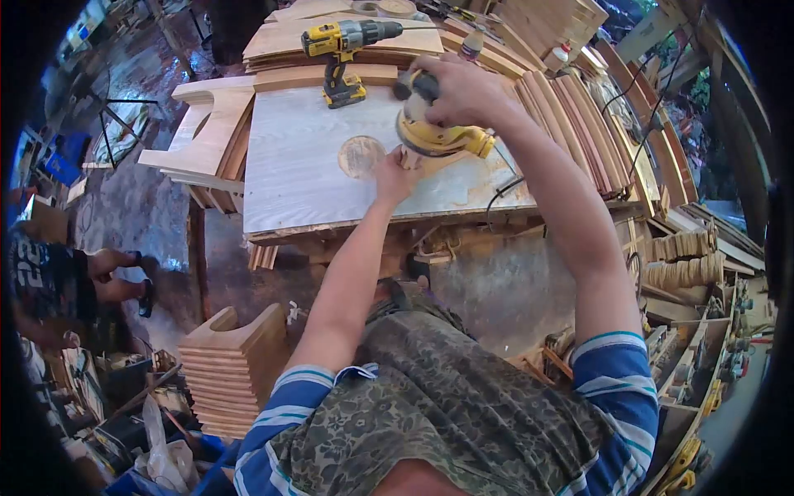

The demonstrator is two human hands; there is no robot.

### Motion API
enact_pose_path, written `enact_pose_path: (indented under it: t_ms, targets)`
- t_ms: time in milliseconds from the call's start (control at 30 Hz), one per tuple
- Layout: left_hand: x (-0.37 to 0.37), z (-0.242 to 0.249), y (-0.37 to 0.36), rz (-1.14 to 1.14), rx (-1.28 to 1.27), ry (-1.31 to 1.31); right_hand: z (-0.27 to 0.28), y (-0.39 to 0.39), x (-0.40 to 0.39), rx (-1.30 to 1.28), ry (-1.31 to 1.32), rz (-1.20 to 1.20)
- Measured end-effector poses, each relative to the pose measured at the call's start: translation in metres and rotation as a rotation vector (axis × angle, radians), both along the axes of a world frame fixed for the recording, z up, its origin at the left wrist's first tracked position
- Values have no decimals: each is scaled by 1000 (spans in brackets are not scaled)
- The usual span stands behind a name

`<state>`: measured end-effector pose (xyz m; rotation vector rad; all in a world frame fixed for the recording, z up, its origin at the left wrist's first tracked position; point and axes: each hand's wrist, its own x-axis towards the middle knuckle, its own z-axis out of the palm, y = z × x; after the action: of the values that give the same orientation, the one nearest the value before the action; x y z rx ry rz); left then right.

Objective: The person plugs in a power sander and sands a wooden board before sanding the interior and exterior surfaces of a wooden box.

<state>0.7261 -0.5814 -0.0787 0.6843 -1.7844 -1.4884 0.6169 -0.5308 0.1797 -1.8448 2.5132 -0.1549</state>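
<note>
My right hand (463,89) grips the top of a yellow orbital sander (434,136) that rests on a small wooden piece (423,161) on the pale work board (289,165). My left hand (395,178) presses against that wooden piece just below the sander, fingers closed on its edge. The sander's black cord (504,194) trails off the board's near edge. A round wooden disc (361,155) lies flat on the board just left of my left hand.
A yellow cordless drill (343,50) stands at the board's far edge. Stacks of shaped wooden parts lie at the left (207,132), right (571,116) and on the floor (227,364). Another person (58,289) crouches at far left.
</note>
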Motion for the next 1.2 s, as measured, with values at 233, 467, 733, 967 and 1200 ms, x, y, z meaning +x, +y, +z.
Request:
enact_pose_path:
  t_ms: [233, 467, 733, 967, 1200]
  targets:
    - [2, 3, -3, 38, -150, -57, 8, 1, -15, 40, 8, -117]
    - [-1, 1, 5, -23, 3, 72, 7, -3, 2, 82, 25, -11]
    - [0, 4, 4, 14, 8, -28, 0, -9, -26, -18, 83, -63]
    - [-1, -6, 3, -59, 59, -21, -8, 2, -19, -65, 94, 25]
    - [-1, -17, 5, -3, 61, 17, -6, 1, -2, -8, 52, -34]
